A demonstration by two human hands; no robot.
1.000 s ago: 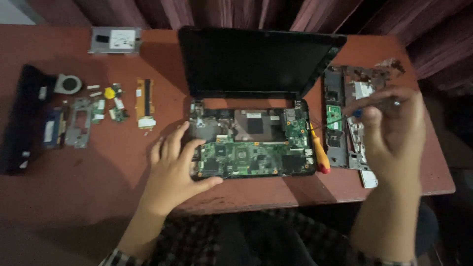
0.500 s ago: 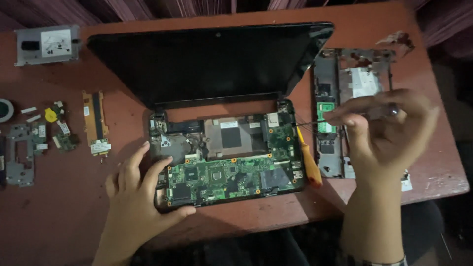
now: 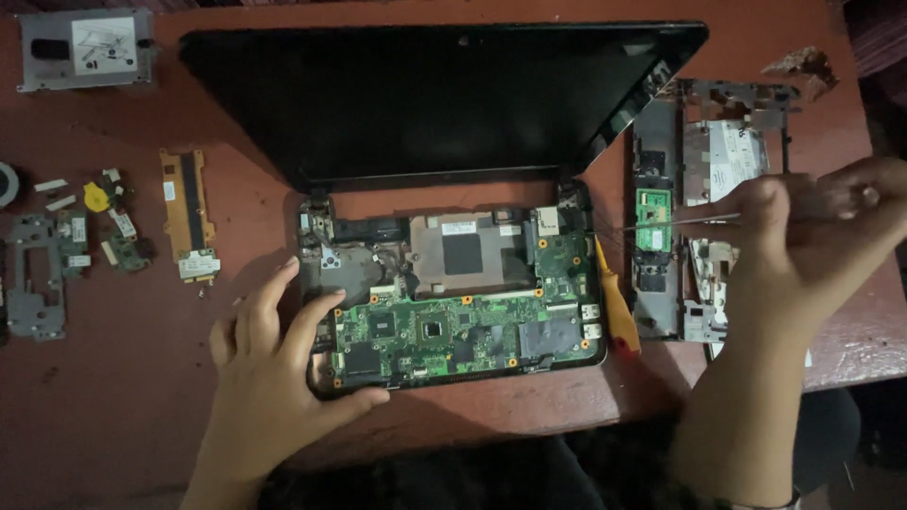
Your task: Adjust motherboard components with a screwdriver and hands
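Note:
An opened small laptop point(image 3: 444, 113) lies on the reddish table point(image 3: 142, 378), its black screen tilted back and its base stripped to show the green motherboard point(image 3: 453, 331) and a copper-coloured heat plate point(image 3: 463, 250). My left hand point(image 3: 269, 378) rests on the base's front left corner, fingers spread, thumb along the front edge. My right hand point(image 3: 803, 236) hovers at the right, pinching a thin screwdriver point(image 3: 680, 222) whose metal tip points left toward the laptop's right hinge area.
A removed top cover frame point(image 3: 718, 189) with a small green board lies right of the laptop. An orange pry tool point(image 3: 616, 307) lies beside the base. At left sit a drive in its caddy point(image 3: 87, 47), an orange-brown ribbon board point(image 3: 189, 215), small boards and a metal bracket point(image 3: 33, 274).
The view has drawn closer and shifted left over the laptop. My right hand has moved the screwdriver lower toward the laptop's right side. My left hand stays on the base corner.

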